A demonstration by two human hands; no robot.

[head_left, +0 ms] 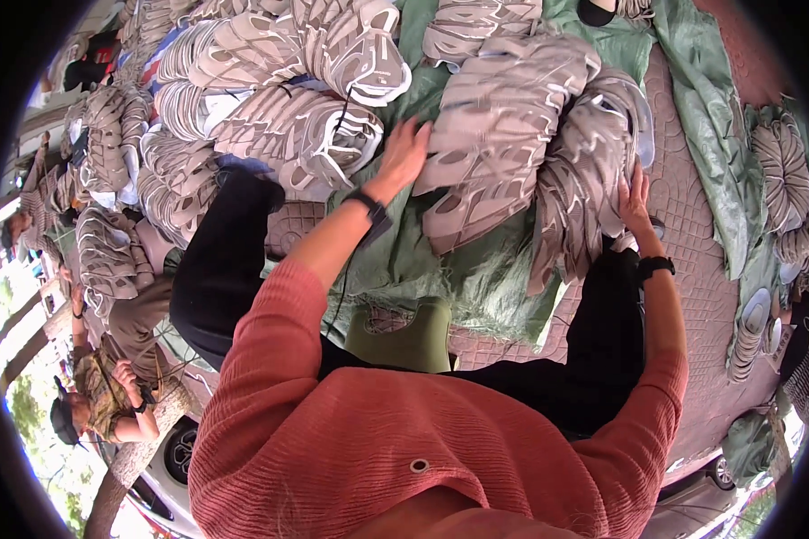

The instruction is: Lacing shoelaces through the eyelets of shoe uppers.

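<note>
In front of me lie two nested rows of grey-beige shoe uppers with pale edging. The left row (499, 126) runs away from me and looks slightly blurred. Against its right side rests the right row (589, 153), which curves at its far end. My left hand (406, 154) is at the left flank of the left row, fingers stretched out; whether it touches is hard to tell. Along the outer side of the right row, my right hand (635, 205) lies with its fingers extended against the uppers. Neither hand is closed around anything.
Green plastic sheeting (485, 278) lies under the rows on red paving (683, 242). More bundles of uppers (288, 135) are heaped to the left, some tied with dark cord. A green stool (404, 337) stands between my legs. A seated person (108, 395) is at the left.
</note>
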